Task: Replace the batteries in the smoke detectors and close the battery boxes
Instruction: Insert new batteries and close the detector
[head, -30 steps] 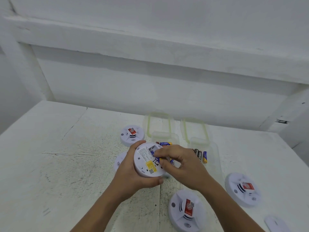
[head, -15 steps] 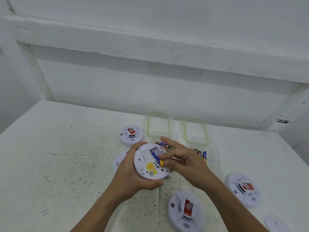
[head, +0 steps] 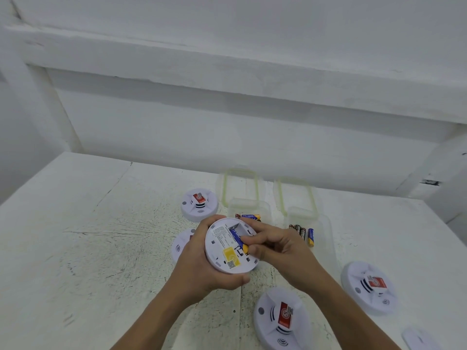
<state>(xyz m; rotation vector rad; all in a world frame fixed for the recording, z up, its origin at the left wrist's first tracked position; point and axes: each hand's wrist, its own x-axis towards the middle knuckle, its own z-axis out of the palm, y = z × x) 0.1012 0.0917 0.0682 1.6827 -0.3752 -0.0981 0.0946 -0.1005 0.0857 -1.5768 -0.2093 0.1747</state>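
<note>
**Battery Pinched at the Open Bay of a Hand-Held Detector**

The curled fingers [head: 254, 251] of the right hand [head: 285, 251] pinched the yellow end of a blue and yellow battery [head: 237, 239]. The battery lay slanted in the open battery bay [head: 238, 227] on the underside of a round white smoke detector [head: 218, 245]. The left hand [head: 199, 272] gripped that smoke detector from the left and below, with the thumb along its near rim and the fingers wrapped round its far edge. It held the detector tilted above the white table [head: 101, 248]. A yellow label [head: 231, 255] sat on the underside beside the bay.

Just behind the hands stood two clear boxes. The left box [head: 252, 207] held a few loose batteries [head: 250, 217]. The right box [head: 326, 228] held spare batteries [head: 302, 232], several dark and one blue. The green-edged lids [head: 240, 184] lay further back, near the wall.

Four more detectors rested on the table:
- the back-left detector [head: 199, 204];
- the hidden detector [head: 180, 245], partly covered by the left hand;
- the front detector [head: 280, 317];
- the right detector [head: 369, 286].

A small white piece [head: 419, 339], too cut off to identify, lay at the lower right corner.
</note>
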